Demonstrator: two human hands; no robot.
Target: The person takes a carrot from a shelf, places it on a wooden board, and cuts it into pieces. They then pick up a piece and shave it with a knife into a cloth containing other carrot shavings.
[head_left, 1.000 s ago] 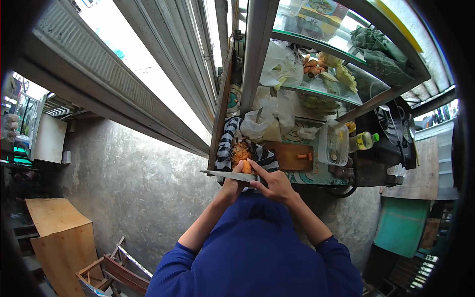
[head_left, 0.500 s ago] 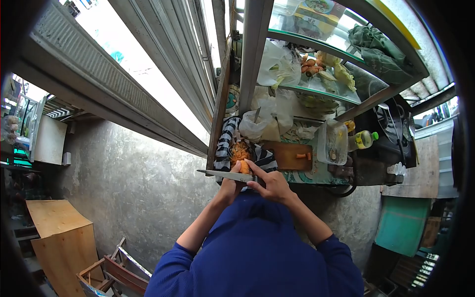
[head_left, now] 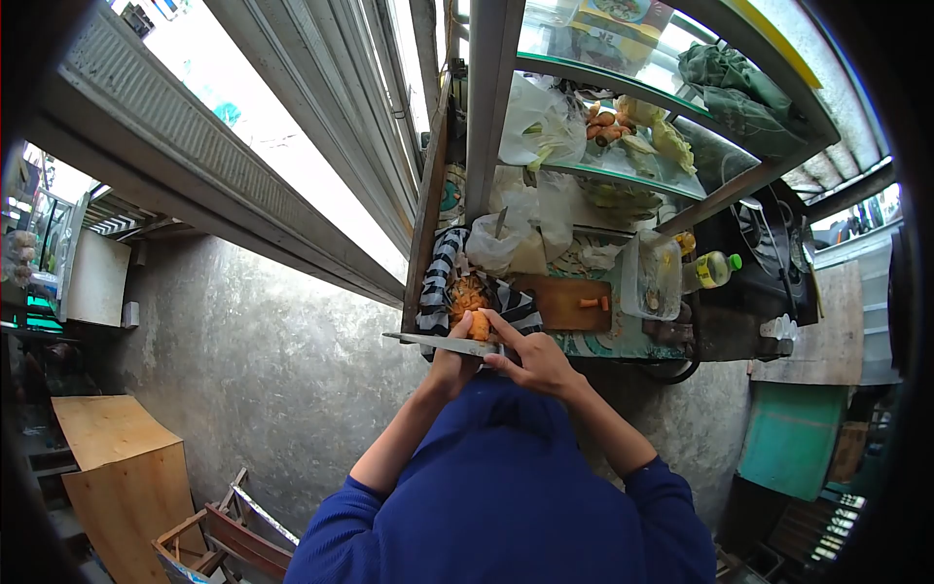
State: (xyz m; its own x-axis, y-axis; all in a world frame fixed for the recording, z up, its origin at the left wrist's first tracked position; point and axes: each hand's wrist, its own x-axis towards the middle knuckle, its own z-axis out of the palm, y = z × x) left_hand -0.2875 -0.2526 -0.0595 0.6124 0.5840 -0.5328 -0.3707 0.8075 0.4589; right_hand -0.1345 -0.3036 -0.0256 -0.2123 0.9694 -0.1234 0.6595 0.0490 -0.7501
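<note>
A peeled orange carrot (head_left: 479, 325) is held upright in my left hand (head_left: 452, 364), whose fingers are closed around it. My right hand (head_left: 533, 362) grips the handle end of a knife (head_left: 438, 343), its blade pointing left across the near side of the carrot. Orange peelings (head_left: 468, 294) lie just beyond, on a black-and-white striped plastic bag (head_left: 444, 270). To the right, small carrot pieces (head_left: 594, 303) rest on a brown cutting board (head_left: 555, 304).
A clear plastic container (head_left: 653, 282) and a bottle with a green cap (head_left: 717, 270) stand right of the board. Glass shelves with vegetables (head_left: 608, 125) rise behind the counter. A metal post (head_left: 489, 107) stands at the counter's left part.
The view has shifted slightly, moving the counter a little left in the picture. Both hands keep their hold on the carrot and knife, with the blade tilted slightly differently.
</note>
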